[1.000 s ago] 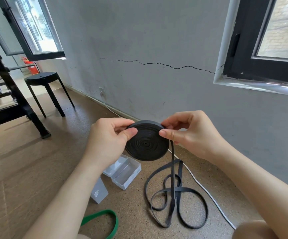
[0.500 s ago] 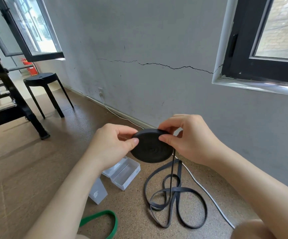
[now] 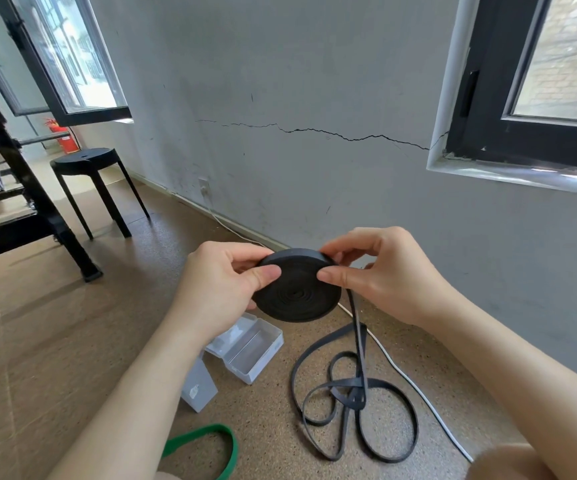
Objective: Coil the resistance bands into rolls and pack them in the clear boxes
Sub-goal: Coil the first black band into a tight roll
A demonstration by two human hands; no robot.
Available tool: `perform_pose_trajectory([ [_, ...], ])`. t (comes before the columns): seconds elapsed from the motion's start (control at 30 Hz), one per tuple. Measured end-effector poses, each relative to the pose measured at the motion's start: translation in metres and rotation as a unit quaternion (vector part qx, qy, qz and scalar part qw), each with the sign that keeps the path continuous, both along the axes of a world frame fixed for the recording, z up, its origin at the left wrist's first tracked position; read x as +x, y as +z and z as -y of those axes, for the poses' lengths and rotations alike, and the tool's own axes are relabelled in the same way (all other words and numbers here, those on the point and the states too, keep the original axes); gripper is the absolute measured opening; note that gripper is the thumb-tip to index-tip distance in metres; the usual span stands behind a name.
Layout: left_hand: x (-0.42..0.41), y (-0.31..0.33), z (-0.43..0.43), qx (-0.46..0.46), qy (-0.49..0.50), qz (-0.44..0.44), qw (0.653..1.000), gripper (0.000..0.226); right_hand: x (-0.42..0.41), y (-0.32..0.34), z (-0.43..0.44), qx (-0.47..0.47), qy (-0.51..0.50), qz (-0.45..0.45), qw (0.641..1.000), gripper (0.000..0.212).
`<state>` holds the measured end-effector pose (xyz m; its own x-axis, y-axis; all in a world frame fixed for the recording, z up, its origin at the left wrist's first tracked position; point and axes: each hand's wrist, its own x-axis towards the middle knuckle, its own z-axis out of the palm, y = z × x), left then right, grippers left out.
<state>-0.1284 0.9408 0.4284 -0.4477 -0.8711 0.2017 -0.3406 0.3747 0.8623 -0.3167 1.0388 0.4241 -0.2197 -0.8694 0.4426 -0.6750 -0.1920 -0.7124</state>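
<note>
Both hands are raised above the floor, holding 1 black coil between them.
- Left hand: thumb pressed on the near face of the coil at its left edge, fingers curled behind the rim. It grips the coil.
- Right hand: thumb on the near face at the right edge, index finger curved over the top rim, and the other fingers bent behind. It pinches the coil.
- Coil: flat disc of wound black resistance band, its face tilted toward the camera, with the spiral of wraps visible at the centre.
- Loose tail: leaves the coil at its right side, just under the right thumb, and hangs straight down to the floor. There it lies in several crossing loops, below and slightly right of the hands.

Containers:
- 1 clear box lies open on the floor directly below the coil and left hand, left of the loops and apart from them. Its 2 halves lie side by side, showing bare plastic.
- 1 more clear box stands tilted just beside it on the near side, partly hidden by the left forearm. I cannot tell its contents.

Other: a green band lies on the floor at the near edge of view, under the left forearm. A white cable runs along the floor by the wall, passing just right of the loops.
</note>
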Motion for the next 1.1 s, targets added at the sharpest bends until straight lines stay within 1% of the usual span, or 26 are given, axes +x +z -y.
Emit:
perform_pose_trajectory([
  [0.13, -0.003, -0.001, -0.003, 0.047, -0.014, -0.036, 0.998, 0.02, 0.0, 0.001, 0.002, -0.01, -0.017, 0.007, 1.0, 0.02],
  [0.17, -0.004, -0.001, -0.004, 0.058, -0.02, -0.046, 0.997, 0.019, -0.001, 0.001, 0.002, -0.002, -0.011, 0.022, 1.0, 0.019],
  [0.27, -0.006, -0.002, -0.005, 0.085, -0.033, -0.06, 0.994, 0.017, -0.002, 0.003, 0.001, 0.036, 0.022, 0.108, 0.993, 0.016],
  [0.3, -0.006, -0.003, -0.006, 0.092, -0.035, -0.061, 0.993, 0.017, -0.002, 0.003, 0.0, 0.041, 0.022, 0.109, 0.993, 0.015],
  [0.33, -0.007, -0.003, -0.005, 0.096, -0.039, -0.057, 0.993, 0.017, -0.002, 0.003, 0.0, 0.04, 0.013, 0.088, 0.995, 0.014],
  [0.4, -0.007, -0.004, -0.004, 0.092, -0.052, -0.032, 0.994, 0.017, -0.002, 0.003, -0.001, 0.035, -0.011, 0.012, 0.999, 0.013],
  [0.43, -0.007, -0.004, -0.004, 0.066, -0.061, 0.002, 0.996, 0.017, -0.001, 0.004, -0.002, 0.034, -0.018, -0.022, 0.999, 0.013],
  [0.47, -0.007, -0.005, -0.004, 0.016, -0.071, 0.049, 0.996, 0.019, 0.0, 0.004, -0.002, 0.034, -0.02, -0.055, 0.998, 0.012],
  [0.53, -0.009, -0.003, -0.008, -0.085, -0.088, 0.138, 0.983, 0.024, 0.004, 0.002, -0.002, 0.028, -0.014, -0.131, 0.991, 0.012],
  [0.57, -0.011, -0.002, -0.012, -0.114, -0.097, 0.158, 0.976, 0.025, 0.006, 0.001, -0.001, 0.023, -0.008, -0.159, 0.987, 0.012],
  [0.63, -0.015, -0.002, -0.016, -0.156, -0.102, 0.172, 0.967, 0.023, 0.008, 0.0, 0.0, 0.015, 0.004, -0.175, 0.984, 0.012],
  [0.67, -0.015, -0.002, -0.016, -0.171, -0.096, 0.173, 0.965, 0.022, 0.008, 0.0, 0.0, 0.013, 0.008, -0.158, 0.987, 0.012],
  [0.73, -0.013, -0.003, -0.011, -0.162, -0.078, 0.154, 0.972, 0.021, 0.006, 0.001, -0.001, 0.019, 0.011, -0.084, 0.996, 0.013],
  [0.87, -0.008, 0.0, -0.005, -0.085, -0.042, 0.072, 0.993, 0.026, -0.006, 0.002, -0.003, 0.05, 0.017, 0.03, 0.998, 0.018],
  [0.93, -0.007, -0.001, -0.004, -0.069, -0.039, 0.058, 0.995, 0.029, -0.006, 0.003, -0.003, 0.05, 0.019, 0.057, 0.997, 0.016],
  [1.0, -0.007, -0.002, -0.003, -0.06, -0.031, 0.045, 0.997, 0.023, -0.003, 0.003, -0.002, 0.04, 0.018, 0.082, 0.996, 0.017],
  [1.1, -0.007, -0.003, -0.004, -0.03, -0.021, 0.009, 0.999, 0.023, 0.0, 0.004, 0.0, 0.022, 0.024, 0.135, 0.99, 0.018],
])
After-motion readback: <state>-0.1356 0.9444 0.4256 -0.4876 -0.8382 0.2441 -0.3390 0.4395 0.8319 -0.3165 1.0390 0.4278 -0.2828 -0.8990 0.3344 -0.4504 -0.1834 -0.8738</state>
